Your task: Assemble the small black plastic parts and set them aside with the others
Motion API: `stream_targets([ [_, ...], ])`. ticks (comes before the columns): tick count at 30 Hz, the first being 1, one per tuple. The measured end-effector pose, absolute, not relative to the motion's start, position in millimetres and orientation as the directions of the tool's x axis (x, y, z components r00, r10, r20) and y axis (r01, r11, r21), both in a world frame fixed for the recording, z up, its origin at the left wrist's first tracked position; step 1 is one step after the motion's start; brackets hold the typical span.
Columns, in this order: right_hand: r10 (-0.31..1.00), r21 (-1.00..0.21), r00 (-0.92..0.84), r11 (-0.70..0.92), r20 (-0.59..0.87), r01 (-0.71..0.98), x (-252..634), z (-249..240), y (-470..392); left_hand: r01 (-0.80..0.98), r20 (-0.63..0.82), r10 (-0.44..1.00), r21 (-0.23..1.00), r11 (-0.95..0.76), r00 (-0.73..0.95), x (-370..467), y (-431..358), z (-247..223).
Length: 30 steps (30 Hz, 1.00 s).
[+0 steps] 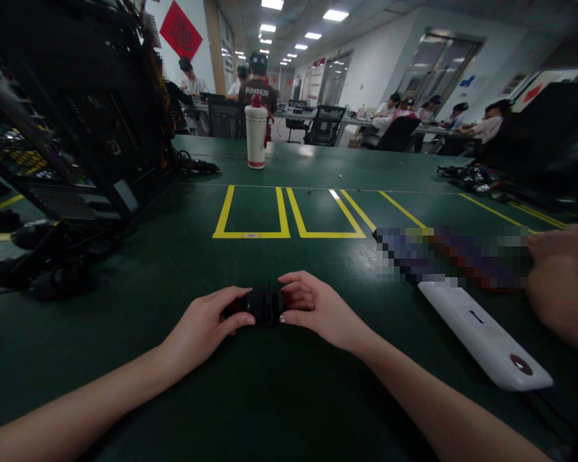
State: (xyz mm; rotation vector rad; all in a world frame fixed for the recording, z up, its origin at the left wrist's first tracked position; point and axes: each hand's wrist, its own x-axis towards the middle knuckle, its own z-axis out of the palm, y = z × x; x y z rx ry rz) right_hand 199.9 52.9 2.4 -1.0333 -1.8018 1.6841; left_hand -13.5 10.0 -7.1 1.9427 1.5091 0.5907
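A small black object [266, 307], too dark to identify, is between my two hands, low over the green table [270, 398]. My left hand [221, 313] grips its left end between thumb and fingers. On the other side, my right hand [308, 307] curves around the right end with thumb and fingers apart, the fingertips at or very near its edge; whether they press on it is hard to tell.
A black computer case [77, 115] with cables fills the left. A white bottle [256, 135] stands farther back. On the right lie a white power strip [481, 333], blurred phone-like objects and another person's hand [561, 276]. Yellow tape marks the table.
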Motion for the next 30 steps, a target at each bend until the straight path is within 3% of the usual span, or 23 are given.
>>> stream_targets([
  [7, 0.748, -0.956, -0.635, 0.002, -0.194, 0.294, 200.2, 0.9, 53.0, 0.689, -0.028, 0.965, 0.706, -0.165, 0.26, -13.4, 9.3, -4.1],
  [15, 0.707, -0.969, -0.678, -0.042, -0.201, 0.243, 200.3, 11.0, 50.0, 0.688, -0.039, 0.964, 0.708, -0.159, 0.263, -13.4, 9.3, -2.8],
  [24, 0.76, -0.976, -0.629, -0.033, -0.166, 0.218, 197.5, 7.8, 51.0, 0.695, -0.024, 0.963, 0.697, -0.176, 0.268, -13.3, 9.2, -4.5],
  [30, 0.799, -0.961, -0.573, -0.024, -0.183, 0.274, 198.5, 7.8, 51.8, 0.68, -0.105, 0.954, 0.723, -0.121, 0.281, -10.5, 7.8, 9.0],
])
